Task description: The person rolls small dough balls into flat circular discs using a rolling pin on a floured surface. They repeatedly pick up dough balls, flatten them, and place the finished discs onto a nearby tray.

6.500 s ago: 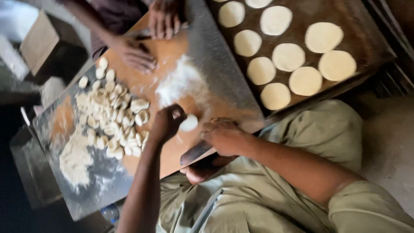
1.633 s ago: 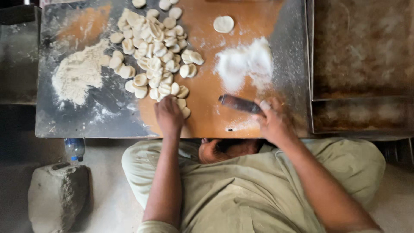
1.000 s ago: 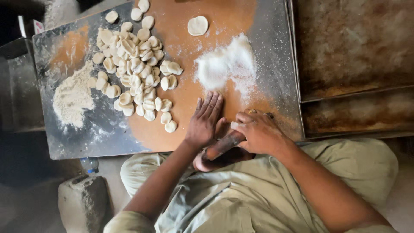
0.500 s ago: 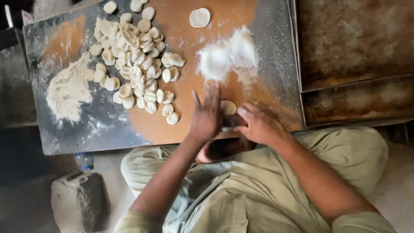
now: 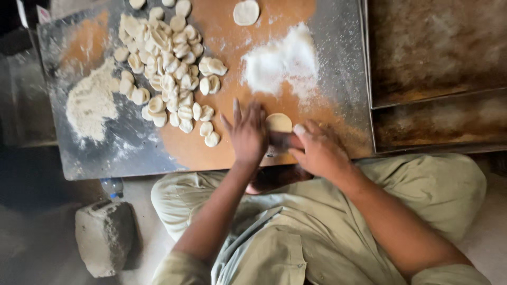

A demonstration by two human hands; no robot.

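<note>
My left hand [image 5: 245, 132] lies flat with fingers spread on a dark rolling pin [image 5: 284, 140]. My right hand [image 5: 317, 150] presses on the pin's other end. Under the pin, at the near edge of the orange board [image 5: 211, 158], is a small round piece of dough [image 5: 278, 122], partly flattened. A heap of white flour [image 5: 280, 60] lies just beyond it. A pile of several small dough pieces [image 5: 169, 68] sits to the left of my hands. One flattened disc [image 5: 246, 11] lies at the board's far edge.
A heap of coarse beige flour [image 5: 90, 103] lies on the metal sheet [image 5: 100, 158] at the left. Two dark baking trays [image 5: 433, 47] [image 5: 438, 121] stand at the right. A stone block [image 5: 103, 243] and a plastic bottle [image 5: 112, 186] are on the floor by my left knee.
My left hand left the dough pile and brought a piece to the board's near edge. Both hands came together on the rolling pin, which now sits over that piece.
</note>
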